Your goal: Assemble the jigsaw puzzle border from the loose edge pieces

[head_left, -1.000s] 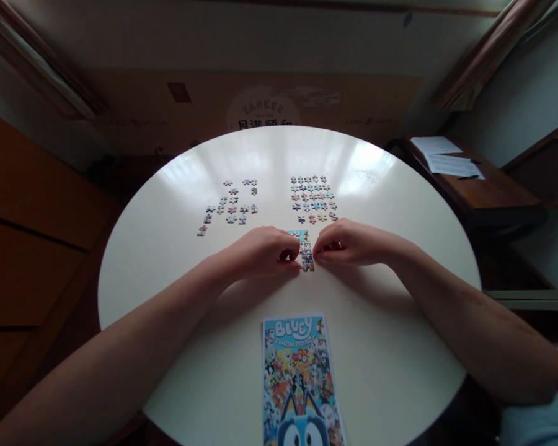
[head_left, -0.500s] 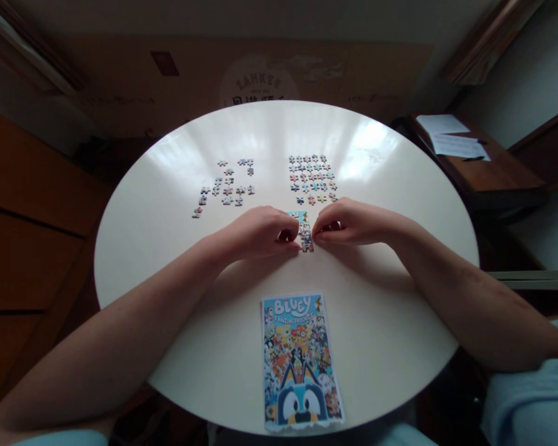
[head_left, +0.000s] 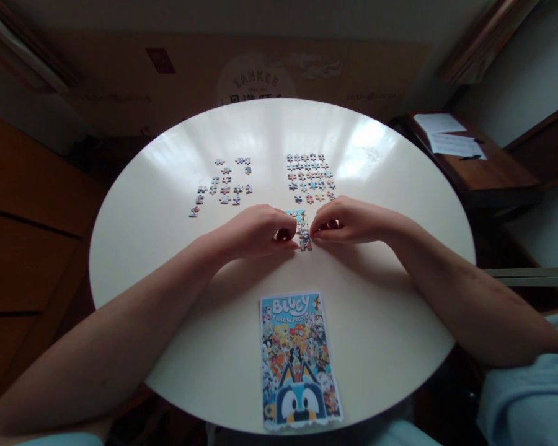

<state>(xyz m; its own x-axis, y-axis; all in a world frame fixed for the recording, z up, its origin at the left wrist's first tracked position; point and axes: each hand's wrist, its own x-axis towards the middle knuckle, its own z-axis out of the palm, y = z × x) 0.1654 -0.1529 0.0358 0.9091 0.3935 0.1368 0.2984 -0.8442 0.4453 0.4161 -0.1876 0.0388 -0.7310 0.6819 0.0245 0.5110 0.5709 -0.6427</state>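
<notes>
A small joined section of puzzle (head_left: 305, 235) lies on the white oval table (head_left: 353, 322), between my two hands. My left hand (head_left: 267, 232) is at its left edge, fingers curled and fingertips against it. At its right edge my right hand (head_left: 339, 222) has thumb and fingers pinched together. Whatever either pinch holds is too small to make out. Rows of loose pieces (head_left: 310, 176) lie beyond my right hand, and more scattered pieces (head_left: 225, 190) lie beyond my left. Nearer to me is a Bluey picture sheet (head_left: 300, 359), lying flat.
A brown side table (head_left: 497, 170) with white papers (head_left: 456, 145) and a dark pen stands at the right. Behind the oval table is a large cardboard panel (head_left: 186, 93). Wooden cabinet fronts (head_left: 18, 260) stand at the left.
The whole view has shifted slightly, so the table and sheet appear a little further left. Both hands keep their places beside the joined section.
</notes>
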